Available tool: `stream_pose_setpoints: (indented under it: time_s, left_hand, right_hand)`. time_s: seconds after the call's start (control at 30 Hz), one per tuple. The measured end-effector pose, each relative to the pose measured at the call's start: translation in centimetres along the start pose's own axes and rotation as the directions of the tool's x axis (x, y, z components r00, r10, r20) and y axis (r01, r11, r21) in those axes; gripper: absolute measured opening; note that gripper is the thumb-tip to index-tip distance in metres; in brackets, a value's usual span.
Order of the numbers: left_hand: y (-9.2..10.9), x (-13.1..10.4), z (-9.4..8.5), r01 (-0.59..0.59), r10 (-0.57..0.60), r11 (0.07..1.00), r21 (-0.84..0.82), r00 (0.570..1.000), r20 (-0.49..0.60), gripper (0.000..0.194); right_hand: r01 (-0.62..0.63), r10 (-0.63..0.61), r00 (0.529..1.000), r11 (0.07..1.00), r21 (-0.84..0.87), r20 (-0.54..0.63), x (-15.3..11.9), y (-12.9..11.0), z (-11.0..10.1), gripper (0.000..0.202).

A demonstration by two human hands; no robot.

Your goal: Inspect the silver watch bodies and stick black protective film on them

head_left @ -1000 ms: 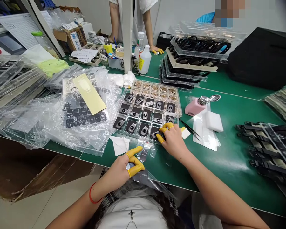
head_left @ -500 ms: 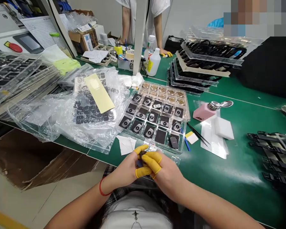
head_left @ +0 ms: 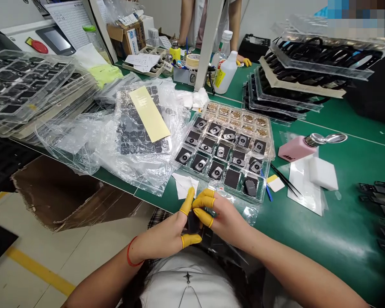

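Between my hands, just off the table's front edge, is a small dark flat piece point(head_left: 193, 221). My left hand point(head_left: 176, 226), in yellow finger covers, grips its left side with thumb and fingers. My right hand point(head_left: 220, 214), also in yellow finger covers, has its fingertips pinched at the piece's upper right edge. Just beyond them lies a clear plastic tray point(head_left: 223, 156) with rows of watch bodies on dark pads. One compartment point(head_left: 232, 178) shows only a dark pad; beside it rests a dark rounded piece point(head_left: 250, 187). A white wipe point(head_left: 184, 185) lies left of the tray.
Plastic bags point(head_left: 93, 141) and a yellow card point(head_left: 150, 114) lie left. Right are tweezers point(head_left: 285, 179), a pink pump bottle point(head_left: 297, 147), a white foam block point(head_left: 323, 173) and stacked trays point(head_left: 285, 94). Behind a post point(head_left: 208, 47), a person point(head_left: 200, 21) stands with one hand on the table.
The whole view has shifted, so the table items appear farther right. My left fingers have spread a little, and more of the dark piece shows between my hands.
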State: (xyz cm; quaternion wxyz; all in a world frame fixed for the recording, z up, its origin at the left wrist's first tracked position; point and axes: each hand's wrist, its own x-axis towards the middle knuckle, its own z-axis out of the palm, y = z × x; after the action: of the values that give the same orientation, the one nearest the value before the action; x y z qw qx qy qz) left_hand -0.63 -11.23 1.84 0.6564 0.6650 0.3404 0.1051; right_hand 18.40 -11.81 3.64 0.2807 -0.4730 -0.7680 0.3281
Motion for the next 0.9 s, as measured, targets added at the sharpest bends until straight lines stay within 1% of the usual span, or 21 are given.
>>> stream_pose_setpoints:
  time_s: [0.07, 0.13, 0.17, 0.2, 0.23, 0.27, 0.3, 0.33, 0.37, 0.4, 0.43, 0.47, 0.5, 0.53, 0.6, 0.7, 0.77, 0.8, 0.83, 0.87, 0.9]
  left_hand:
    - [-0.7, -0.2, -0.1, 0.015, -0.016, 0.999, -0.045, 1.0, -0.015, 0.088]
    - [-1.4, -0.4, -0.2, -0.004, -0.005, 0.991, -0.136, 0.998, -0.068, 0.08]
    - [-1.7, -0.4, -0.3, -0.02, 0.001, 0.98, -0.2, 0.995, -0.097, 0.074]
    - [-2.0, -0.5, -0.4, -0.032, -0.001, 0.962, -0.272, 0.993, -0.121, 0.067]
    - [-2.3, -0.5, -0.6, -0.037, -0.013, 0.938, -0.344, 0.99, -0.14, 0.061]
    - [-2.4, -0.7, -0.8, -0.032, -0.031, 0.913, -0.406, 0.988, -0.148, 0.056]
    - [-2.6, -0.9, -1.1, -0.024, -0.049, 0.892, -0.452, 0.988, -0.149, 0.053]
    - [-2.7, -1.1, -1.4, -0.015, -0.063, 0.878, -0.478, 0.987, -0.147, 0.052]
    - [-2.8, -1.3, -1.7, -0.002, -0.073, 0.874, -0.486, 0.988, -0.135, 0.053]
    - [-2.8, -1.6, -1.9, 0.01, -0.077, 0.878, -0.479, 0.99, -0.122, 0.054]
    - [-2.9, -1.8, -2.1, 0.019, -0.08, 0.887, -0.461, 0.99, -0.114, 0.054]
    - [-2.9, -1.9, -2.2, 0.022, -0.081, 0.898, -0.439, 0.99, -0.117, 0.054]
    - [-2.9, -2.0, -2.2, 0.017, -0.079, 0.908, -0.418, 0.988, -0.131, 0.054]
    - [-2.8, -2.1, -2.2, 0.006, -0.073, 0.917, -0.4, 0.986, -0.152, 0.052]
    - [-2.4, -2.1, -2.0, -0.013, -0.063, 0.934, -0.358, 0.978, -0.198, 0.05]
    - [-1.8, -2.0, -2.0, 0.003, -0.081, 0.947, -0.321, 0.97, -0.23, 0.051]
    - [-1.4, -1.8, -2.1, 0.009, -0.093, 0.947, -0.323, 0.965, -0.247, 0.054]
    - [-1.3, -1.7, -2.2, 0.003, -0.089, 0.949, -0.316, 0.962, -0.26, 0.054]
    - [-1.2, -1.6, -2.2, -0.005, -0.079, 0.955, -0.297, 0.959, -0.271, 0.054]
    - [-1.1, -1.4, -2.2, -0.017, -0.06, 0.963, -0.269, 0.959, -0.277, 0.052]
    - [-1.0, -1.3, -2.1, -0.033, -0.036, 0.971, -0.237, 0.959, -0.283, 0.049]
  right_hand:
    - [0.127, -0.137, 0.988, 0.985, -0.12, -0.078, 0.1, -0.2, 1.0, 0.012]
    - [0.257, -0.287, 0.952, 0.94, -0.225, -0.108, 0.2, -0.5, 1.8, 0.013]
    - [0.308, -0.339, 0.935, 0.922, -0.234, -0.107, 0.2, -0.6, 1.9, 0.013]
    - [0.333, -0.359, 0.927, 0.92, -0.207, -0.105, 0.2, -0.7, 1.8, 0.013]
    - [0.317, -0.336, 0.935, 0.935, -0.16, -0.113, 0.2, -0.7, 1.6, 0.012]
    - [0.252, -0.266, 0.955, 0.961, -0.117, -0.129, 0.2, -0.5, 1.2, 0.011]
    - [0.143, -0.157, 0.977, 0.984, -0.105, -0.144, 0.3, -0.3, 0.8, 0.01]
    - [0.007, -0.029, 0.988, 0.989, -0.147, -0.149, 0.3, 0.1, 0.4, 0.011]
    - [-0.126, 0.092, 0.985, 0.962, -0.242, -0.144, 0.5, 0.6, 0.1, 0.014]
    - [-0.219, 0.182, 0.974, 0.904, -0.367, -0.134, 0.7, 1.2, -0.1, 0.017]
    - [-0.257, 0.225, 0.966, 0.833, -0.49, -0.126, 0.9, 1.8, -0.1, 0.02]
    - [-0.25, 0.224, 0.967, 0.774, -0.582, -0.117, 1.3, 2.3, 0.0, 0.021]
    - [-0.222, 0.195, 0.974, 0.743, -0.631, -0.112, 1.7, 2.8, 0.3, 0.022]
    - [-0.193, 0.157, 0.981, 0.742, -0.642, -0.113, 2.2, 3.1, 0.6, 0.024]
    - [-0.155, 0.115, 0.988, 0.778, -0.609, -0.105, 3.1, 3.4, 1.2, 0.024]
    - [-0.149, 0.127, 0.989, 0.823, -0.548, -0.077, 3.8, 2.7, 1.5, 0.013]
    - [-0.093, 0.059, 0.994, 0.907, -0.411, -0.096, 3.5, 1.4, 1.3, 0.012]
    - [-0.02, -0.015, 0.994, 0.948, -0.318, -0.106, 3.2, 0.7, 1.3, 0.011]
    - [0.084, -0.11, 0.988, 0.97, -0.229, -0.105, 2.8, -0.1, 1.3, 0.01]
    - [0.198, -0.215, 0.973, 0.965, -0.172, -0.089, 2.5, -0.7, 1.5, 0.008]
    - [0.296, -0.309, 0.949, 0.942, -0.156, -0.067, 2.2, -1.1, 1.7, 0.007]
